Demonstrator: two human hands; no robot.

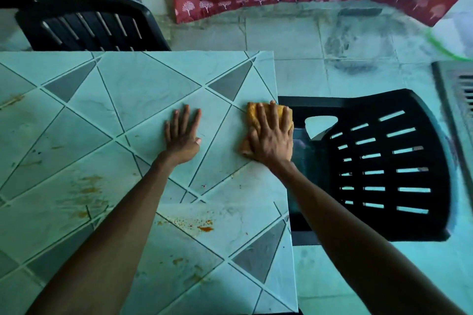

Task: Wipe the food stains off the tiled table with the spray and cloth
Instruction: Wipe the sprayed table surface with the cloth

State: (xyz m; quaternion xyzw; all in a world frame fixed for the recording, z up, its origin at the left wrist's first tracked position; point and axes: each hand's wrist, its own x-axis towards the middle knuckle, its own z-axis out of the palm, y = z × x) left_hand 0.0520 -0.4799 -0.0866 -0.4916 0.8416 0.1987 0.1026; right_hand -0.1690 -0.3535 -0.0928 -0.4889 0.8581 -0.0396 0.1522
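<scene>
Seen from the head camera, the right hand [271,135] lies flat with its fingers spread, pressing the orange cloth [253,114] onto the tiled table [143,84] at its right edge. The left hand [183,135] rests palm down on the tiles just beside it, fingers straight and holding nothing. Orange food stains [204,228] mark the near tiles between the forearms, with fainter smears further left. A black slatted chair [384,161] stands against the table's right side.

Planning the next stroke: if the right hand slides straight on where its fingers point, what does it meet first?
The way looks free: the right hand crosses only bare tile to the far edge of the table.
</scene>
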